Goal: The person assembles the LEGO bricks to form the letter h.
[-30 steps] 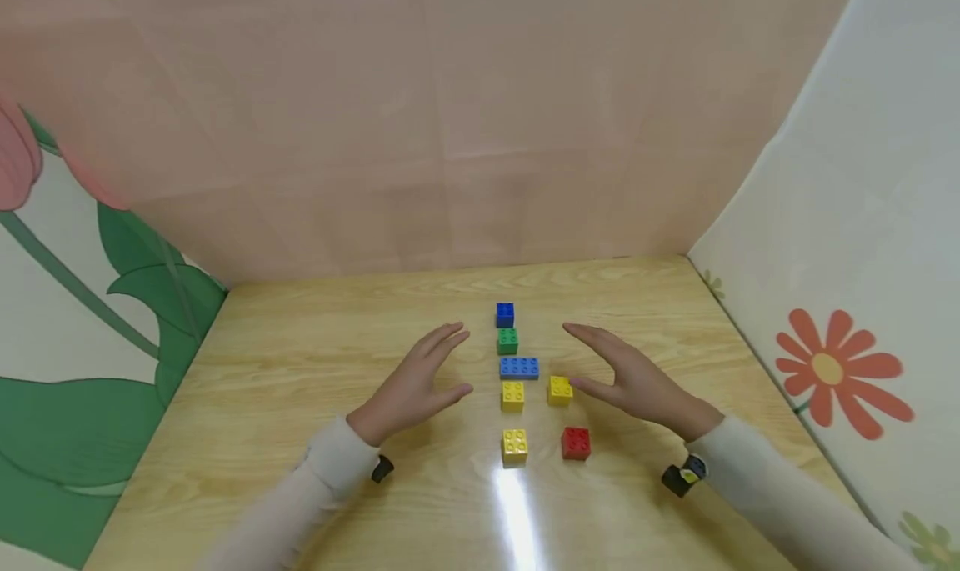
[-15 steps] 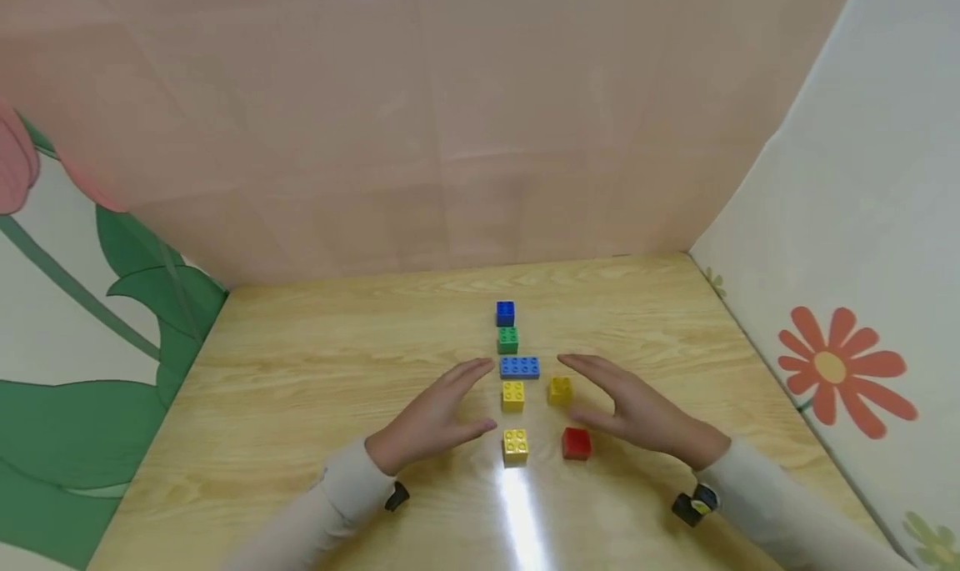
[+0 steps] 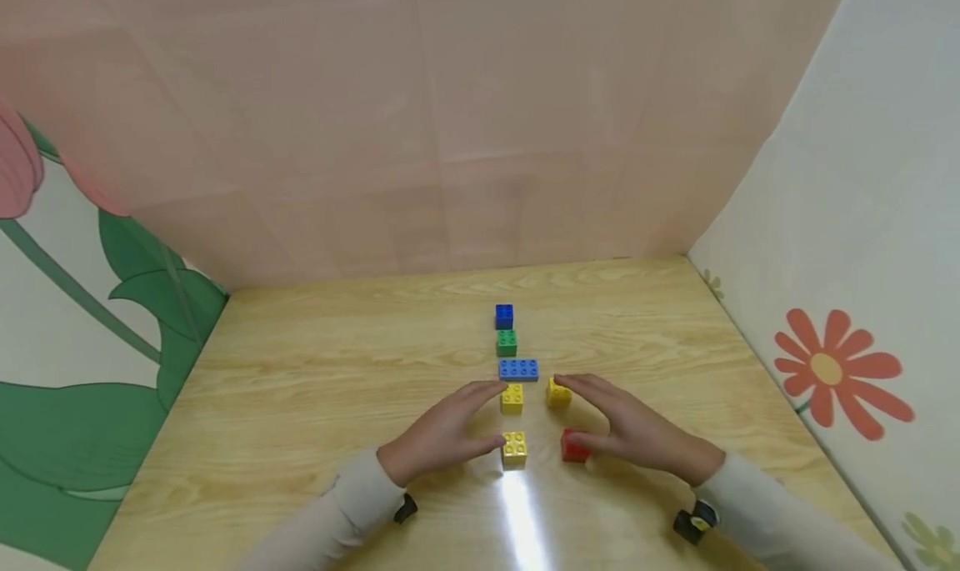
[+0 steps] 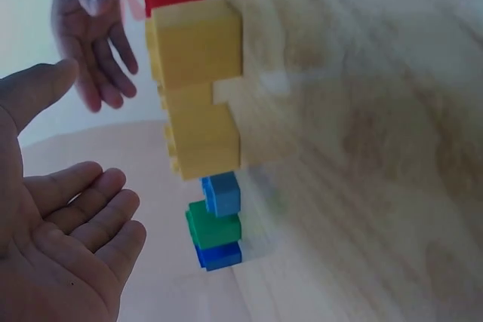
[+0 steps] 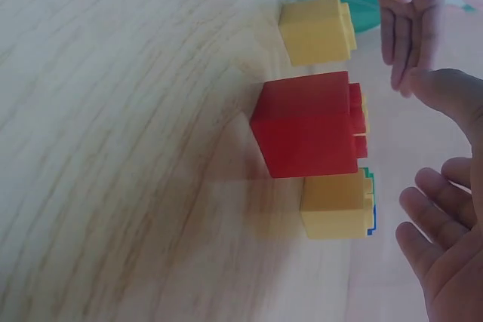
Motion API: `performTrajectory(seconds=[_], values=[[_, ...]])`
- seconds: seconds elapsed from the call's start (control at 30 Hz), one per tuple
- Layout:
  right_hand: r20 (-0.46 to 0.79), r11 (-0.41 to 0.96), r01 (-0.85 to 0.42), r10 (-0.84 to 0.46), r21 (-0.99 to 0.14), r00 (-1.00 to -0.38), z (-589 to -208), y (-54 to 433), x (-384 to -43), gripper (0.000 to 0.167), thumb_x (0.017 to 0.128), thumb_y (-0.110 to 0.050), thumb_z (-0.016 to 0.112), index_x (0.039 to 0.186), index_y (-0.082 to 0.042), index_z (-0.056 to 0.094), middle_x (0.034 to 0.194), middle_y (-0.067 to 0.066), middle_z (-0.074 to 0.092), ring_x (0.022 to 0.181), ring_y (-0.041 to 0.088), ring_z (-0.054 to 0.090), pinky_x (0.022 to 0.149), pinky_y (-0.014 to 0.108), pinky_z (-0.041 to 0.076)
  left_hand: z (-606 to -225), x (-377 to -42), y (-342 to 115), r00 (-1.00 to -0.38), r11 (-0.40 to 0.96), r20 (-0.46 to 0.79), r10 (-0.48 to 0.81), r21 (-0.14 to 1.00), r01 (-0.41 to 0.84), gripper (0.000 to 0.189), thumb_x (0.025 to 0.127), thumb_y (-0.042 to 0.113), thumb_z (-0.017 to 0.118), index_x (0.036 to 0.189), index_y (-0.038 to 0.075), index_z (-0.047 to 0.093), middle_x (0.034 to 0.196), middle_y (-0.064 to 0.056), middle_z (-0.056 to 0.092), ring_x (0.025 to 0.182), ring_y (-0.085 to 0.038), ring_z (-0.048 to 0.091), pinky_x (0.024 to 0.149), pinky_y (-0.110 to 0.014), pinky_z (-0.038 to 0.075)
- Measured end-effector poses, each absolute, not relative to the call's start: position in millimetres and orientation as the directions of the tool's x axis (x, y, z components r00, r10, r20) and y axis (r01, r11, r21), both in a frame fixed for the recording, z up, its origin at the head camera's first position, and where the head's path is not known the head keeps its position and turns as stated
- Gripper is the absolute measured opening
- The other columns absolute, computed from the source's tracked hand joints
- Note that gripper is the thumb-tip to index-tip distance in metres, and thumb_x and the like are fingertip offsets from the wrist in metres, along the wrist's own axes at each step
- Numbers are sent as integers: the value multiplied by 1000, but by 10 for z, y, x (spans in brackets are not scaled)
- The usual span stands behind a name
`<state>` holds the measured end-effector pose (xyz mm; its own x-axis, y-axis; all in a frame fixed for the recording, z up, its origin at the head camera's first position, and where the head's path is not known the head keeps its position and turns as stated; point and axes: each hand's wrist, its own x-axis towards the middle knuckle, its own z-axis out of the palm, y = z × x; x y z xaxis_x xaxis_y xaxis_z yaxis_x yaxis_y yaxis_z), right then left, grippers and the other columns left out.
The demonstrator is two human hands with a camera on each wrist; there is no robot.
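Observation:
My left hand (image 3: 446, 433) hovers left of two yellow bricks, its fingers relaxed and holding nothing. The fingertips overlap the middle yellow brick (image 3: 512, 400), and the thumb tip reaches the front yellow brick (image 3: 515, 449) in the head view. On the other side my right hand (image 3: 637, 429) is likewise relaxed, its thumb over the red brick (image 3: 573, 447) and its fingertips at the right yellow brick (image 3: 558, 394). Both wrist views show the palms facing inward, above the studs of the bricks. Nothing lies in either palm.
Farther back in a column stand a long light-blue brick (image 3: 518, 370), a green brick (image 3: 507, 343) and a dark blue brick (image 3: 504, 316). The wooden table (image 3: 337, 338) meets a pink backdrop (image 3: 450, 137) behind and printed panels at both sides.
My left hand has moved right and toward the front, closer to the yellow bricks. My right hand has come slightly toward the front, its thumb now over the red brick. The bricks stay put.

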<state>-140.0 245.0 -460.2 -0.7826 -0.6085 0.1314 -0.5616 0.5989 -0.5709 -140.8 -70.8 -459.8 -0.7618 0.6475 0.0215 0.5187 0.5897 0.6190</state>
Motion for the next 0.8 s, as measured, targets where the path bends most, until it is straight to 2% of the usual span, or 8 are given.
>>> performTrajectory(seconds=[0.17, 0.43, 0.67, 0.8], values=[[102, 611, -556, -616, -564, -781, -4636, 2465, -1381, 72, 87, -36, 74, 148, -18, 42, 145, -2, 45, 130, 19, 46, 103, 45, 42, -4633, -1366, -666, -749, 605, -11, 663, 598, 527, 67, 93, 45, 64, 149, 19, 39, 149, 0, 41, 134, -19, 42, 108, -39, 38], [61, 620, -542, -624, -568, -779, -4673, 2476, -1341, 64, 88, -38, 73, 142, -15, 50, 140, -2, 50, 128, 21, 49, 102, 45, 44, -4676, -1358, -660, -739, 601, 4, 674, 580, 550, 59, 93, 43, 64, 144, 16, 47, 142, -2, 50, 129, -19, 48, 106, -37, 41], [20, 616, -524, -637, -589, -771, -4692, 2483, -1337, 56, 88, -37, 73, 137, -17, 55, 131, -6, 57, 120, 14, 53, 99, 42, 47, -4705, -1370, -640, -718, 572, 27, 695, 585, 575, 53, 93, 38, 66, 141, 19, 52, 137, 1, 55, 125, -16, 52, 104, -36, 42], [6, 624, -529, -644, -575, -765, -4717, 2493, -1355, 51, 88, -39, 72, 131, -16, 59, 123, -6, 61, 112, 10, 56, 96, 40, 49, -4714, -1376, -613, -713, 571, 6, 701, 596, 565, 53, 92, 38, 68, 139, 17, 54, 132, 2, 59, 121, -14, 54, 102, -34, 44]])
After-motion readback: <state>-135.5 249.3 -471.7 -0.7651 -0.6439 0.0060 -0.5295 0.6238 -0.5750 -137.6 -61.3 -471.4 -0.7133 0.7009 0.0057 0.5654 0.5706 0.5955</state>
